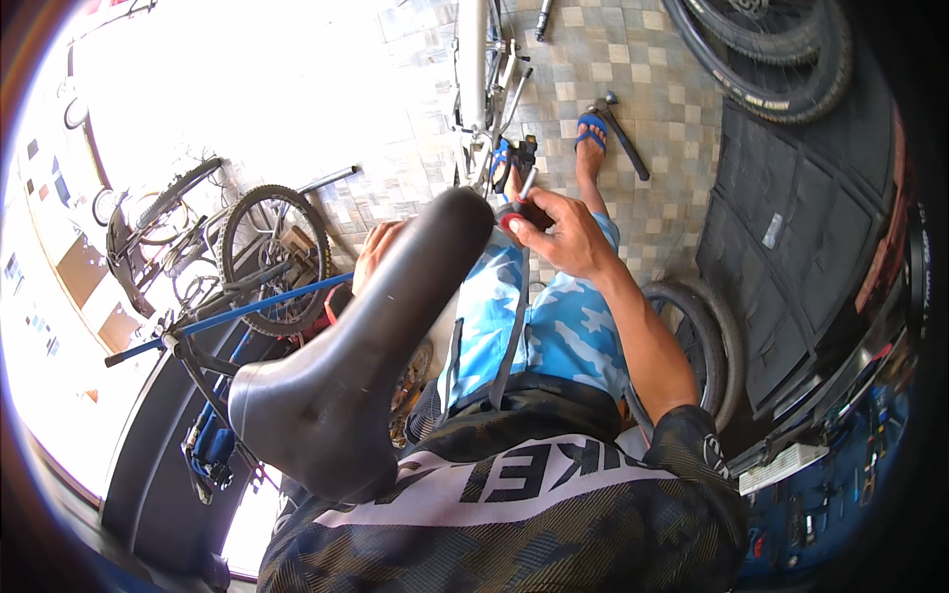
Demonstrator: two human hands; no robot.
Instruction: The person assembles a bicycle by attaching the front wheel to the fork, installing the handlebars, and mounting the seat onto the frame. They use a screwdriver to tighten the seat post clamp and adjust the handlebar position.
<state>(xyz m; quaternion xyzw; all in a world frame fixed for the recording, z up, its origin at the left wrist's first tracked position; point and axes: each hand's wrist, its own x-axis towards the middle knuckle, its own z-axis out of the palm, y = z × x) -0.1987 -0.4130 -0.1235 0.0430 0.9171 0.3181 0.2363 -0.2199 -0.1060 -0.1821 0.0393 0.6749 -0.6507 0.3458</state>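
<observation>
A black bicycle saddle (336, 356) fills the middle, close below me, its narrow nose pointing away. Behind its left edge, my left hand (381, 247) shows only in part. Its fingers look curled, and what they grip is hidden by the saddle. Just right of the nose, my right hand (565, 237) is closed round a small dark hand tool with a red end (509, 219) and a silver shaft pointing up; its exact kind is unclear. Beyond the nose, a pale bicycle frame (473, 74) stretches away over the floor.
A hammer (625, 138) lies on the tiled floor (633, 59) by my right foot. At left stand bicycles, one with a knobbly wheel (272, 259) and one with a blue tube (232, 308). Wheels (771, 59) rest at far right, tyres (707, 341) beside my right forearm.
</observation>
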